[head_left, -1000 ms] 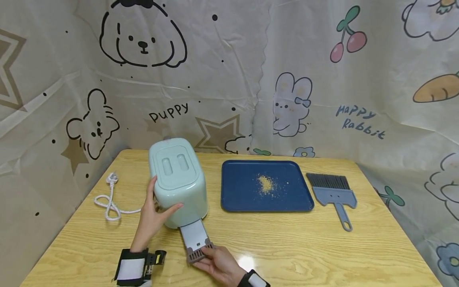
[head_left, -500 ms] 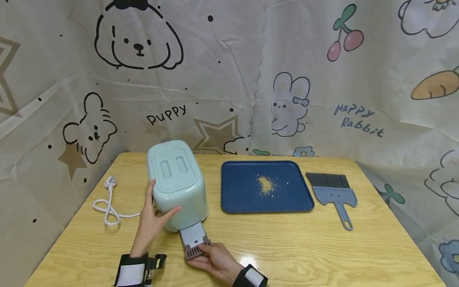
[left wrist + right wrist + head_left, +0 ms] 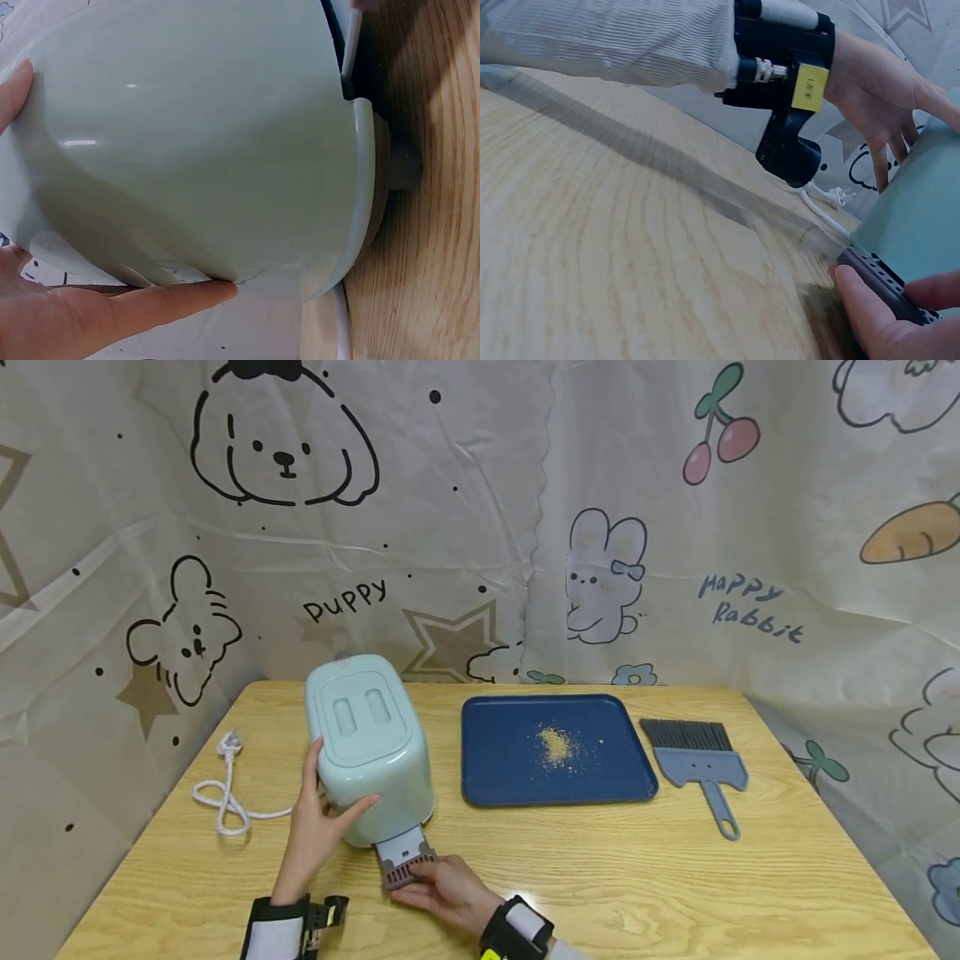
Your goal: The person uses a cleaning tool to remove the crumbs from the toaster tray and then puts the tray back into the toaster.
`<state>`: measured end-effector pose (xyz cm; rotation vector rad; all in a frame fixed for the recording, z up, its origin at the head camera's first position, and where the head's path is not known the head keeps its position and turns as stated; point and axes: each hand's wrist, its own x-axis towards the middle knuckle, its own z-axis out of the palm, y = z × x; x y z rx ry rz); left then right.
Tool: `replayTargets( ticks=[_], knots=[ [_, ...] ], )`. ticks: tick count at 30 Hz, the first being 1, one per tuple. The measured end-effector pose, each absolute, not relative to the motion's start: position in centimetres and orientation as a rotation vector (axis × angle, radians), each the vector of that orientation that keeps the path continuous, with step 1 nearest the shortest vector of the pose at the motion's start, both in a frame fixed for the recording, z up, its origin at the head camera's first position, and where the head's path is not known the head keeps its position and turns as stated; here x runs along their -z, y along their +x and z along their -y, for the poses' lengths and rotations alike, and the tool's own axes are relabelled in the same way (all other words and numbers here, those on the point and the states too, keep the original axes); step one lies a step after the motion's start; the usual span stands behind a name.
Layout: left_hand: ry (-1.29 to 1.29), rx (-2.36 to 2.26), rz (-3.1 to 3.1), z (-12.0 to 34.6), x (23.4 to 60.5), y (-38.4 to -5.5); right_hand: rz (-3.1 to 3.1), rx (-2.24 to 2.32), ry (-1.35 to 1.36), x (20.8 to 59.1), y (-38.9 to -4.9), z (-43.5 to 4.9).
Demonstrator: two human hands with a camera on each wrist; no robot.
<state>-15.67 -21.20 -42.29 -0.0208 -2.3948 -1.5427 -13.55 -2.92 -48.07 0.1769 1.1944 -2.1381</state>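
Observation:
A mint-green toaster (image 3: pixel 375 777) with a lid on top stands left of centre. My left hand (image 3: pixel 311 827) holds its near left corner, thumb on the front and fingers along the left side; in the left wrist view the fingers (image 3: pixel 172 307) lie against the glossy wall. A crumb tray (image 3: pixel 401 847) with a dark slotted end sticks out of the toaster's base. My right hand (image 3: pixel 453 893) pinches that slotted end between thumb and fingers; the right wrist view shows the dark end (image 3: pixel 877 281) close to the toaster. The tray's inner part is hidden.
A blue tray (image 3: pixel 495 777) with a heap of yellowish crumbs (image 3: pixel 556 747) lies right of the toaster. Farther right is a grey-blue brush (image 3: pixel 697 768). A white power cord (image 3: pixel 232 806) with its plug lies at the left. A printed curtain (image 3: pixel 450 527) hangs behind the table.
The crumb tray has slid farther into the toaster's base, pushed by my right hand, so less of it shows. My left hand keeps its place on the toaster.

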Motion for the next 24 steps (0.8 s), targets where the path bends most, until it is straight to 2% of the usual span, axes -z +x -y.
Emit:
replayTargets(
  ticks=[24],
  knots=[
    [-0.020, 1.501, 2.396, 21.2, 42.7, -15.6, -1.250, 2.145, 0.202, 48.0, -15.4, 4.3]
  ],
)
